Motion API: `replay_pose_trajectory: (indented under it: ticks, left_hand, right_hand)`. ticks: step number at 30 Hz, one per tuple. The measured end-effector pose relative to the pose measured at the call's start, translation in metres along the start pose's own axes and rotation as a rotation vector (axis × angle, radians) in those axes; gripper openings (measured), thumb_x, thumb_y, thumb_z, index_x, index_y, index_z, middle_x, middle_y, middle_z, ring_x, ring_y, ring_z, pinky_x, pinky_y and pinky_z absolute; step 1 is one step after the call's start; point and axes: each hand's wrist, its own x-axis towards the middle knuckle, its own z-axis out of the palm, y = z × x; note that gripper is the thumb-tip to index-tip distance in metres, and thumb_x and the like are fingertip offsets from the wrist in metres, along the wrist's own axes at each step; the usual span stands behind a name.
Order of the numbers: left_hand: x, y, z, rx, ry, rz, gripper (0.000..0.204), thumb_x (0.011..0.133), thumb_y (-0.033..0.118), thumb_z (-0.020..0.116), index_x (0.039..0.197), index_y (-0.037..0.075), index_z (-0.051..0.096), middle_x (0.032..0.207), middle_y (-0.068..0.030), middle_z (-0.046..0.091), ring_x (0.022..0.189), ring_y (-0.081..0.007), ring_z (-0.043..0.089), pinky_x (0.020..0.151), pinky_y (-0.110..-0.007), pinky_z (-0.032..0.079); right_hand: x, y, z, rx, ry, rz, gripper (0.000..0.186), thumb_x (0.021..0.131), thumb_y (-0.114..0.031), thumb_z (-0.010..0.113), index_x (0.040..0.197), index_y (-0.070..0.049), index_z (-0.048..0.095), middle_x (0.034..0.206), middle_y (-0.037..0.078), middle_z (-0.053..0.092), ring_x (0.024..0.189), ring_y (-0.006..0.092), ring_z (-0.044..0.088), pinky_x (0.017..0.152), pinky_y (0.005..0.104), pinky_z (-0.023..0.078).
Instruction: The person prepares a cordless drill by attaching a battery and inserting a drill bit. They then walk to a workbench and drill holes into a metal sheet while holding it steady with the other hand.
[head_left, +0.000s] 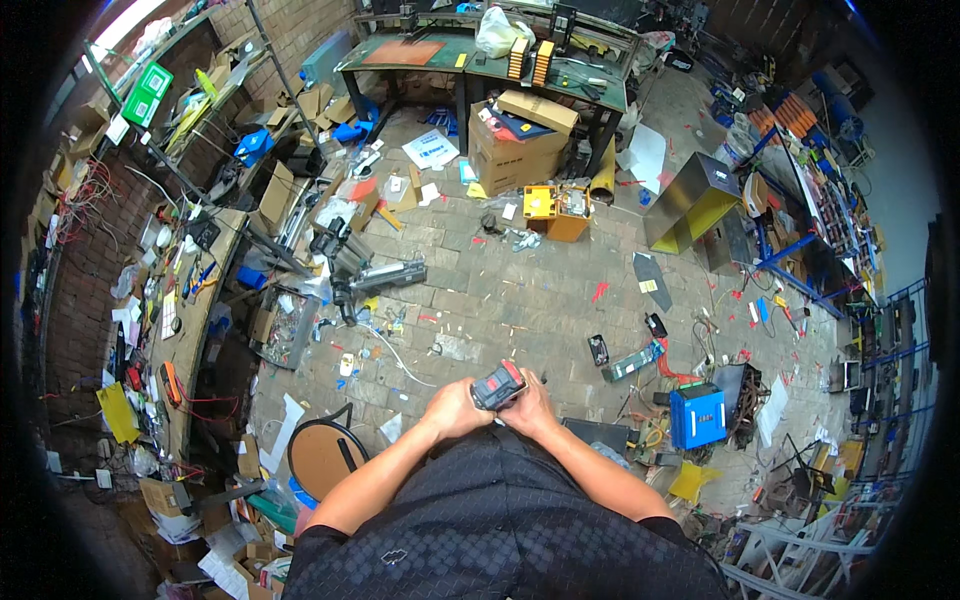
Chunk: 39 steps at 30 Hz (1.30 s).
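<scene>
Close in front of my body, both hands hold a dark grey and red block that looks like a power-tool battery pack [497, 387]. My left hand [455, 410] wraps round its left side, fingers closed. On the other side, my right hand [532, 408] grips the right edge with bent fingers. The pack is tilted, its red end pointing up and right. Its underside and several of my fingertips are hidden.
A round brown stool [322, 462] stands left of my left forearm. To the right lie a blue box [697, 416], a green circuit board [632, 362] and wires. Ahead are an orange-yellow case [557, 212], a large carton [515, 160] and a green-topped workbench [440, 55]. A cluttered bench [190, 350] runs along the left.
</scene>
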Motion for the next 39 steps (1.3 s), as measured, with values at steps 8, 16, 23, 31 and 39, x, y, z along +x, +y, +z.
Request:
replay_pose_trajectory:
  ticks: [8, 16, 23, 31, 39]
  left_hand:
    - [0.001, -0.032, -0.003, 0.023, 0.283, -0.26, 0.055, 0.068, 0.038, 0.084, 0.109, 0.003, 0.073, 0.102, -0.0228, 0.077, 0.099, -0.04, 0.075, 0.086, -0.048, 0.058]
    - [-0.009, -0.144, -0.023, -0.123, 0.384, -0.567, 0.048, 0.065, 0.03, 0.08, 0.103, 0.002, 0.076, 0.098, -0.0227, 0.077, 0.095, -0.0383, 0.076, 0.083, -0.047, 0.06]
    - [-0.026, -0.249, -0.008, -0.307, 0.594, -0.851, 0.038, 0.069, 0.032, 0.08, 0.093, 0.003, 0.079, 0.09, -0.0173, 0.079, 0.085, -0.0321, 0.079, 0.077, -0.043, 0.061]
    - [-0.036, -0.302, -0.017, -0.562, 0.419, -1.121, 0.03, 0.078, 0.03, 0.075, 0.09, 0.003, 0.08, 0.08, -0.0116, 0.079, 0.077, -0.0246, 0.079, 0.074, -0.039, 0.062]
    - [-0.025, -0.332, 0.01, -0.352, 0.323, -1.23, 0.03, 0.075, 0.03, 0.075, 0.087, 0.002, 0.079, 0.084, -0.0144, 0.079, 0.08, -0.0264, 0.079, 0.077, -0.039, 0.06]
  right_hand:
    - [0.017, 0.068, -0.006, 0.041, -0.158, 0.004, 0.051, 0.082, -0.024, 0.083, 0.126, -0.004, 0.066, 0.127, 0.019, 0.066, 0.12, 0.0363, 0.063, 0.103, 0.0455, 0.052]
    - [-0.082, 0.265, -0.034, -0.112, -0.281, 0.408, 0.027, 0.081, -0.02, 0.079, 0.084, 0.003, 0.065, 0.076, 0.016, 0.068, 0.067, 0.0218, 0.058, 0.066, 0.0435, 0.051]
    - [-0.064, 0.266, -0.044, -0.086, -0.377, 0.545, 0.02, 0.088, -0.017, 0.075, 0.086, 0.001, 0.066, 0.076, 0.011, 0.067, 0.064, 0.0188, 0.059, 0.063, 0.0404, 0.051]
    - [0.035, 0.342, -0.031, 0.007, -0.393, 0.484, 0.016, 0.095, -0.015, 0.072, 0.092, 0.0, 0.067, 0.08, 0.008, 0.069, 0.063, 0.0162, 0.061, 0.06, 0.0359, 0.052]
    - [0.157, 0.163, -0.052, 0.256, -0.204, 0.547, 0.019, 0.098, -0.015, 0.071, 0.106, 0.001, 0.069, 0.085, 0.005, 0.07, 0.069, 0.0147, 0.066, 0.06, 0.0314, 0.054]
